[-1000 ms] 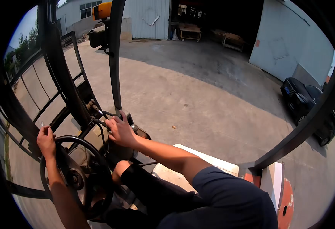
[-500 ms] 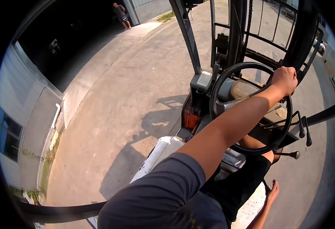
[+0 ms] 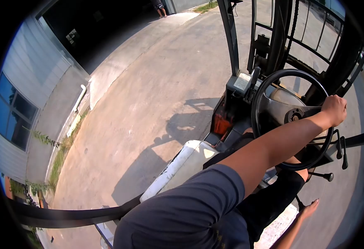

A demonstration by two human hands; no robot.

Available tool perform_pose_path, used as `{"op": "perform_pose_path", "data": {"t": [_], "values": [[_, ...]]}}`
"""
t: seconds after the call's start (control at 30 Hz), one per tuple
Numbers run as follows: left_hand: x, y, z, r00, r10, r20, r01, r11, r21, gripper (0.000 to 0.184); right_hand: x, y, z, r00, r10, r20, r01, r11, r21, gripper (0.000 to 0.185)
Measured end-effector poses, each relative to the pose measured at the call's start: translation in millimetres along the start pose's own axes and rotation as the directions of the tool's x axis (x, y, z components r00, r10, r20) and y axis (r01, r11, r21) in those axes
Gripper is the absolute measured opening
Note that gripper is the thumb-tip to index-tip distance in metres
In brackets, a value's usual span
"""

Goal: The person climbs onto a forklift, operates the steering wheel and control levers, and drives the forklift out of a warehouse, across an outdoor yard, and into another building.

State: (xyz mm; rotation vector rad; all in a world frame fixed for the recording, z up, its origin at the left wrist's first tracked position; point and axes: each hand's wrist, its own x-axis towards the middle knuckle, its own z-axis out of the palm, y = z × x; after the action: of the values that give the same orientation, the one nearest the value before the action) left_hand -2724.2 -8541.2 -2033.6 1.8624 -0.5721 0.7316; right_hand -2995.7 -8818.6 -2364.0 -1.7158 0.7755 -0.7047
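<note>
My left hand (image 3: 334,110) is closed around the right side of the black steering wheel (image 3: 255,110) of a forklift, with the arm stretched across my body. The wheel's hub and one wide spoke show beside my forearm. Low on the right, my right hand (image 3: 310,210) lies against a dark lever (image 3: 300,204) beside the seat. Its fingers look stretched out rather than wrapped round the lever. Several black-knobbed levers (image 3: 344,161) stand right of the wheel, between my two hands.
The forklift mast (image 3: 279,37) and load guard rise ahead. A person (image 3: 160,9) stands by the dark doorway of a building (image 3: 36,54) on the left. Concrete ground (image 3: 149,103) carries the forklift's shadow. A black bar (image 3: 74,216) crosses at lower left.
The steering wheel has turned, bringing its spoke and hub into sight, with my left hand still on the rim. The view has shifted, so the forklift appears further right and the person higher.
</note>
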Motion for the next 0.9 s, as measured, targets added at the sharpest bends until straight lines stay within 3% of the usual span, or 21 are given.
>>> {"op": "perform_pose_path", "data": {"t": [0.17, 0.3, 0.37, 0.5, 0.73, 0.8, 0.83, 0.87, 0.9], "values": [[7.9, -7.6, -2.9, 0.999, -0.021, 0.050, 0.021, 1.000, 0.016, 0.012, 64.9, -3.6, 39.4, 0.971, -0.236, -0.034, 0.223, 0.948, -0.229, 0.063], [14.5, -16.3, 6.7, 0.997, -0.047, 0.053, 0.045, 0.998, 0.035, 0.013, 80.6, -54.6, 80.4, 0.909, -0.405, -0.096, 0.361, 0.883, -0.300, 0.062], [17.6, -18.3, 5.2, 0.994, -0.018, 0.111, 0.014, 0.999, 0.038, 0.014, 76.9, -77.0, 88.2, 0.934, -0.351, -0.067, 0.319, 0.903, -0.288, 0.062], [32.6, -37.2, -0.4, 0.996, -0.040, 0.079, 0.039, 0.999, 0.016, 0.014, 82.2, -67.0, 100.9, 0.900, -0.433, -0.053, 0.403, 0.872, -0.278, 0.061], [79.7, -92.4, -52.6, 0.998, -0.052, -0.028, 0.055, 0.989, 0.135, 0.019, 87.0, -70.8, 105.6, 0.814, -0.581, 0.001, 0.518, 0.725, -0.455, 0.056], [80.2, -114.9, -85.8, 0.995, -0.098, -0.013, 0.098, 0.995, 0.036, 0.020, 87.4, -69.4, 108.4, 0.809, -0.587, 0.005, 0.523, 0.717, -0.461, 0.054], [77.0, -123.9, -97.8, 0.993, -0.094, -0.078, 0.100, 0.992, 0.077, 0.021, 88.2, -69.1, 108.9, 0.793, -0.610, 0.006, 0.540, 0.697, -0.472, 0.054], [73.8, -127.5, -114.4, 0.996, -0.076, -0.054, 0.077, 0.997, 0.012, 0.021, 89.1, -70.7, 108.2, 0.793, -0.609, -0.005, 0.524, 0.687, -0.503, 0.053], [64.5, -121.2, -132.6, 0.987, -0.157, -0.018, 0.155, 0.983, -0.098, 0.020, 92.4, -71.8, 108.0, 0.788, -0.615, -0.009, 0.527, 0.684, -0.505, 0.052]]}}
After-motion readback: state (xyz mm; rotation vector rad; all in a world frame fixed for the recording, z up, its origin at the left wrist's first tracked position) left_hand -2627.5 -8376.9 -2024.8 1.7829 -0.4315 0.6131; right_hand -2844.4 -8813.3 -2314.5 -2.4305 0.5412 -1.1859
